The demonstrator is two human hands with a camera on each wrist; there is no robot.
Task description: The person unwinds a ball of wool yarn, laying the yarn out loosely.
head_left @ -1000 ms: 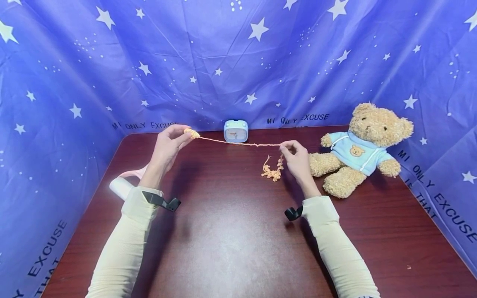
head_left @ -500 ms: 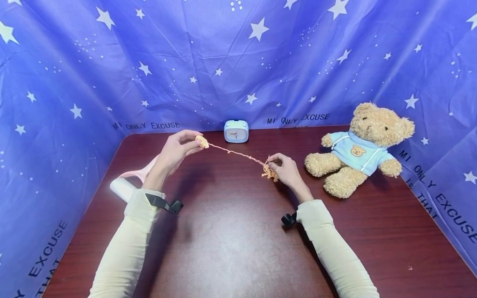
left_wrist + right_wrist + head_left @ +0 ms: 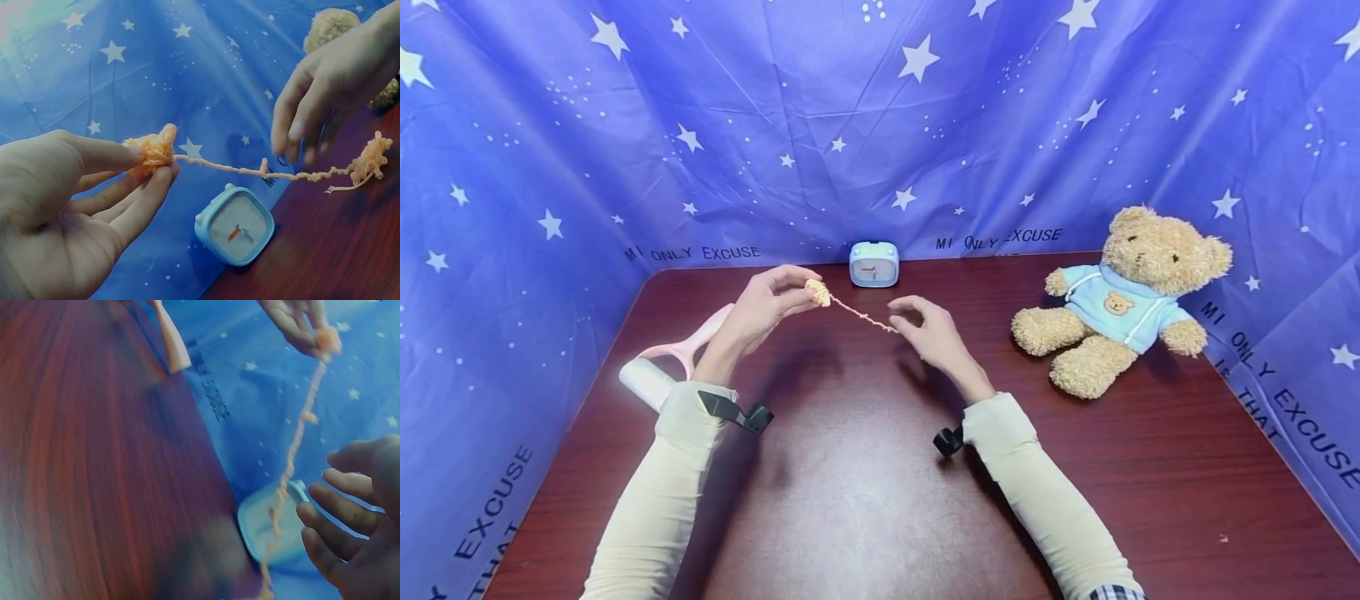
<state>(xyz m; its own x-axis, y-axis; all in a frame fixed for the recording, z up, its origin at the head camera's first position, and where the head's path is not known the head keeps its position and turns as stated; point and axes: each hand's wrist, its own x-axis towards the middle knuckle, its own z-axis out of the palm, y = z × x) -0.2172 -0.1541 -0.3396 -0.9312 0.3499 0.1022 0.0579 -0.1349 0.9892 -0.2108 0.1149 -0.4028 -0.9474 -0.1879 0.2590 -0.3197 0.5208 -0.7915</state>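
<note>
Thumb and fingertips of my left hand [image 3: 763, 307] pinch an orange crocheted yarn bundle [image 3: 153, 153] above the back of the table. From it a thin twisted yarn cord [image 3: 231, 167] runs to the right. It ends in a second curly tuft [image 3: 372, 159] with a loose tail, which my right hand hides in the head view. My right hand [image 3: 934, 337] is close beside the cord, fingers apart and slightly bent, with nothing gripped. In the right wrist view those fingers [image 3: 340, 515] are spread to the right of the cord.
A light blue alarm clock [image 3: 874, 265] stands at the table's back edge, behind the cord. At right sits a teddy bear [image 3: 1120, 333] in a blue top. A lint roller [image 3: 646, 382] with a pink handle lies by my left wrist. Starry blue cloth [image 3: 820, 125] surrounds the table.
The right hand has released the cord and moved left, toward the left hand. My left hand has shifted slightly right and down with its bundle; the cord, taut before, now slopes downward.
</note>
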